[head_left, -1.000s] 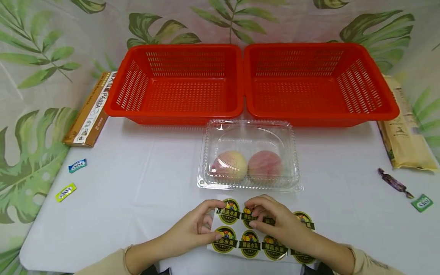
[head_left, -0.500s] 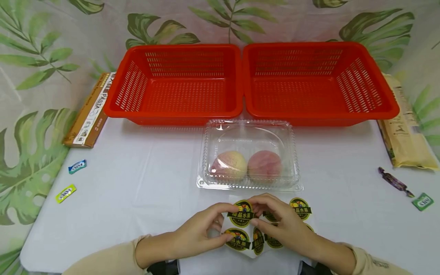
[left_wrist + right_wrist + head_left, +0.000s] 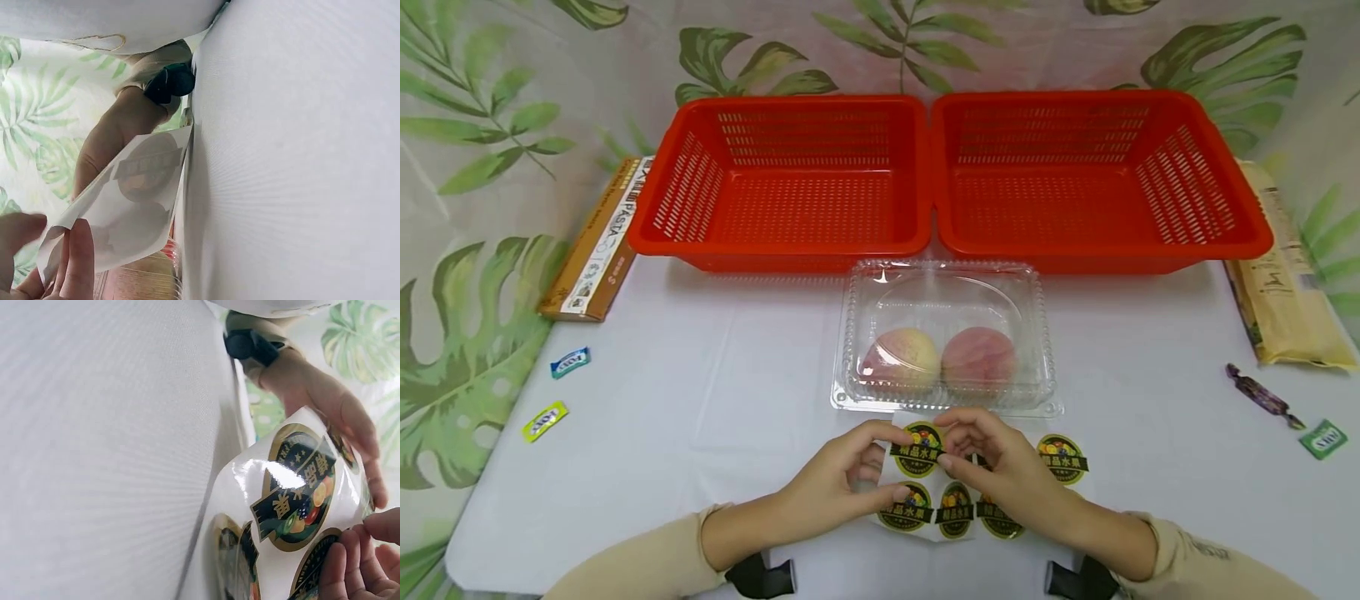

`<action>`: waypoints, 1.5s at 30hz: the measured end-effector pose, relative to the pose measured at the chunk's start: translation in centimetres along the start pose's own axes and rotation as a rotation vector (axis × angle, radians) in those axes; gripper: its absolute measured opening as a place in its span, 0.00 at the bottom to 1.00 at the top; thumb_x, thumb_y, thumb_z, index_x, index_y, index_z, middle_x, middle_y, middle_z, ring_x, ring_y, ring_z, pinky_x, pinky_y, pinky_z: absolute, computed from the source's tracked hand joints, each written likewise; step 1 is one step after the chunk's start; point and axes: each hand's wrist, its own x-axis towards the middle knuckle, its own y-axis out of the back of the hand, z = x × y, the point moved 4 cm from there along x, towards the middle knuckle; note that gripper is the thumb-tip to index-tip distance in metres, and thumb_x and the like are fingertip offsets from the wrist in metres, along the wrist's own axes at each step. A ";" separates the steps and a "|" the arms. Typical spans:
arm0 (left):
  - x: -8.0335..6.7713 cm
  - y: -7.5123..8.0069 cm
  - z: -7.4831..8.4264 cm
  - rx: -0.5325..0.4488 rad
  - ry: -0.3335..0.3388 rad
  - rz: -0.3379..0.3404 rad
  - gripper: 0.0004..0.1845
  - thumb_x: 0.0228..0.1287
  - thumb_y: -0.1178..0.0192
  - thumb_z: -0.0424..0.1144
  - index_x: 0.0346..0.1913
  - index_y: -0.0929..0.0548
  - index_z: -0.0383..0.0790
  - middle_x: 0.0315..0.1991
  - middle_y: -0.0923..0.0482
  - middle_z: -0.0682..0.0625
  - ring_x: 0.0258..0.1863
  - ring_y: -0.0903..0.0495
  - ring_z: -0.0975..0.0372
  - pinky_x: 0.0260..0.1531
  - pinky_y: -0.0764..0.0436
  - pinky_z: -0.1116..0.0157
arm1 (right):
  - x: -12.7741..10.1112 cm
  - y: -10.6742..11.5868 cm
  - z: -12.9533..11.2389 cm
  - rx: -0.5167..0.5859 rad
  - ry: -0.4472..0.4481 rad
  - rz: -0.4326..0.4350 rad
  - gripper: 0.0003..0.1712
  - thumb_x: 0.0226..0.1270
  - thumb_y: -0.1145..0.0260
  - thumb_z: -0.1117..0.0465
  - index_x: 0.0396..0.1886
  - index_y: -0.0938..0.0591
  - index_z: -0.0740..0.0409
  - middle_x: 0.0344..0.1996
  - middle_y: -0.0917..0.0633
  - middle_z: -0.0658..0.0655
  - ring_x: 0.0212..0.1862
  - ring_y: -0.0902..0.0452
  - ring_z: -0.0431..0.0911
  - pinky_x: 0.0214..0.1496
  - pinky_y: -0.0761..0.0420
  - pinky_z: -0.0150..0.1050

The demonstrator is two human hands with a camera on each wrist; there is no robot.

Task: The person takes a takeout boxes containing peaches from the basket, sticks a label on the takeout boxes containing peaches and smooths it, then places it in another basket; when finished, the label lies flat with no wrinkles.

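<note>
A white sheet of round black-and-gold fruit stickers is held up and bent just in front of a clear clamshell box. My left hand grips its left part, with index fingertip and thumb on the printed face and other fingers behind. At the upper middle of the sheet, my right hand pinches beside a sticker, thumb and fingertips together. The right wrist view shows a glossy sticker on the curved sheet. The sheet's pale back faces the left wrist view. Two peaches sit inside the closed box.
Two red plastic baskets stand side by side behind the box. A pasta box leans at the left, a yellowish packet at the right. Small wrapped candies lie near both sides of the white table.
Both hands have bent the left part of the sticker sheet and shifted it; the left hand has moved right, and over the last half second both hands have risen slightly toward the clear box.
</note>
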 end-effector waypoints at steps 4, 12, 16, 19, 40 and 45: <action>0.2 0.1 0.0 0.013 -0.011 0.021 0.22 0.59 0.43 0.27 0.56 0.32 0.38 0.52 0.30 0.46 0.33 0.24 0.65 0.32 0.20 0.65 | 0.3 -0.3 0.1 -0.016 0.020 -0.011 0.23 0.58 0.39 0.73 0.53 0.30 0.59 0.33 0.22 0.54 0.35 0.25 0.45 0.37 0.23 0.35; 0.3 0.0 0.2 0.100 -0.075 0.005 0.23 0.57 0.44 0.23 0.57 0.33 0.34 0.53 0.30 0.43 0.30 0.27 0.67 0.26 0.21 0.69 | 0.6 -0.4 -0.1 -0.066 0.078 0.039 0.18 0.56 0.38 0.73 0.47 0.27 0.60 0.35 0.21 0.53 0.34 0.24 0.43 0.35 0.22 0.34; 0.5 0.0 1.7 0.126 -0.093 0.006 0.23 0.55 0.44 0.20 0.55 0.32 0.31 0.51 0.29 0.40 0.26 0.29 0.67 0.23 0.22 0.71 | 0.7 -0.5 -0.1 -0.041 0.106 0.050 0.15 0.57 0.38 0.73 0.45 0.26 0.62 0.37 0.21 0.54 0.35 0.24 0.46 0.36 0.22 0.34; 0.7 0.0 2.7 0.124 -0.097 0.006 0.22 0.54 0.44 0.19 0.53 0.32 0.29 0.50 0.29 0.39 0.26 0.29 0.68 0.23 0.22 0.71 | 0.7 -0.6 0.0 -0.022 0.118 0.046 0.14 0.58 0.39 0.72 0.45 0.26 0.63 0.37 0.22 0.55 0.35 0.25 0.47 0.36 0.22 0.34; 0.3 -0.3 1.0 0.151 -0.107 -0.019 0.22 0.56 0.44 0.22 0.55 0.32 0.33 0.51 0.29 0.42 0.31 0.32 0.68 0.25 0.23 0.72 | 0.9 -0.7 -0.4 -0.008 0.126 0.072 0.15 0.55 0.39 0.78 0.40 0.23 0.59 0.35 0.22 0.54 0.35 0.26 0.42 0.32 0.21 0.35; 0.0 -0.3 0.0 0.128 -0.060 -0.007 0.23 0.58 0.44 0.25 0.57 0.33 0.37 0.54 0.30 0.46 0.39 0.28 0.66 0.32 0.21 0.69 | 1.0 -0.7 -0.5 -0.040 0.140 0.067 0.16 0.54 0.39 0.78 0.40 0.23 0.59 0.35 0.22 0.54 0.34 0.26 0.42 0.32 0.21 0.34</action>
